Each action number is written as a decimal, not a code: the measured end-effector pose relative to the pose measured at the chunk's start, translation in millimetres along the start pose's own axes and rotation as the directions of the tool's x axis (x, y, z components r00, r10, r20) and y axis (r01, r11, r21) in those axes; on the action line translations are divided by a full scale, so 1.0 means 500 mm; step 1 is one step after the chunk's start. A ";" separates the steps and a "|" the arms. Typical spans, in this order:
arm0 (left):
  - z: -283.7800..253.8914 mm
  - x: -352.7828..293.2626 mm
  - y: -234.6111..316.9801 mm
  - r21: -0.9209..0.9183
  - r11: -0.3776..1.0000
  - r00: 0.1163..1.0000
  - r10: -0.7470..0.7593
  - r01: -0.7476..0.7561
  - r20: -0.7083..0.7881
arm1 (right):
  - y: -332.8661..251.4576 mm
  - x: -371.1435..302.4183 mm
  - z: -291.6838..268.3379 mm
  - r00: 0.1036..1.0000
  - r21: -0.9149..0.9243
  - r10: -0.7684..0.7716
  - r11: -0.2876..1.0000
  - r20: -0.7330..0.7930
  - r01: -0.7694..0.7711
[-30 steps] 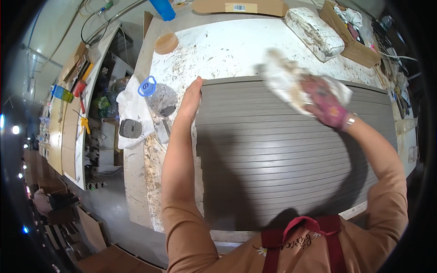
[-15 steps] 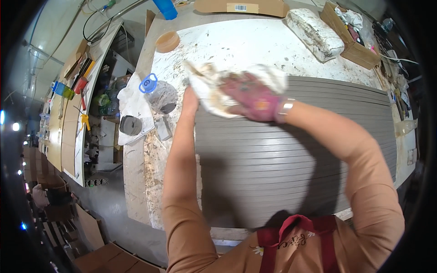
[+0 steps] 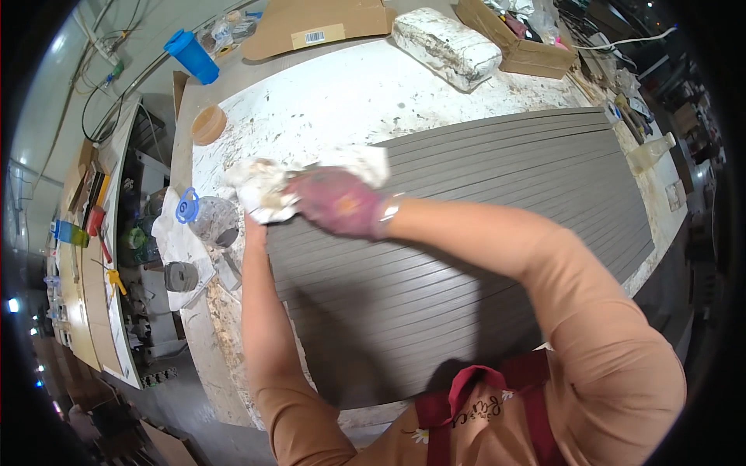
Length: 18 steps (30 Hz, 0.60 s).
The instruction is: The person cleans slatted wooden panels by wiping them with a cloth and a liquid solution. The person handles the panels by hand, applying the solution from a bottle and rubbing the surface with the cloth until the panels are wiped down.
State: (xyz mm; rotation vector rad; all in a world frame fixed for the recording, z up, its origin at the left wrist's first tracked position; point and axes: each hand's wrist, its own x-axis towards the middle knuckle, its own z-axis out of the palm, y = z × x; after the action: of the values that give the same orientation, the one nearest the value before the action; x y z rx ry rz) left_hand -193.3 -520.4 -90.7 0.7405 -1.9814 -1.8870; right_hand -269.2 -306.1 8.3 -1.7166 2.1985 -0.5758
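A grey grooved panel [image 3: 435, 279] lies flat in front of me. My right hand [image 3: 342, 202], in a smudged maroon glove, is closed on a stained white rag [image 3: 268, 190] at the panel's far left corner. The rag is bunched toward the left, and a loose part of it spreads behind the glove over the far edge. My left hand [image 3: 255, 228] reaches to the same corner. Its fingers are hidden beneath the rag, so their hold does not show. Motion blurs the glove and rag slightly.
Left of the panel stand a clear jug with a blue handle [image 3: 214, 220] and a dark-filled cup [image 3: 181, 276]. Beyond are a tan round tub [image 3: 208, 125], a blue cup [image 3: 192, 56], a spattered white block [image 3: 447, 48] and a cardboard box [image 3: 536, 58]. A clear bottle [image 3: 651, 153] lies right.
My view has shifted, so the table sits further left and turned in the picture. My right hand and the rag have moved left, closer to my left hand, whose fingers are now covered.
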 end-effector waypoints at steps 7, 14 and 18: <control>0.043 -0.036 0.035 -0.077 0.997 0.991 0.000 0.011 0.136 | 0.177 -0.507 -0.112 0.980 -0.387 0.082 0.910 -0.184 -0.149; -0.089 0.038 -0.026 -0.143 0.977 0.721 -0.017 0.160 0.693 | -0.019 -0.072 0.109 0.870 -0.263 -0.391 0.911 -0.301 0.319; -0.130 0.004 -0.015 0.166 0.966 0.763 0.044 -0.196 0.645 | -0.017 -0.066 0.154 0.737 -0.218 -0.386 0.923 -0.555 0.318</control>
State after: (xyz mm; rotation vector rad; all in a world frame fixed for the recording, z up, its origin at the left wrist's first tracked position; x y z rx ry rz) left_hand -157.9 -575.2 -92.8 -0.0301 -2.6002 -2.0272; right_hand -218.4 -286.0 -55.8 -2.2814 2.3115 -1.2611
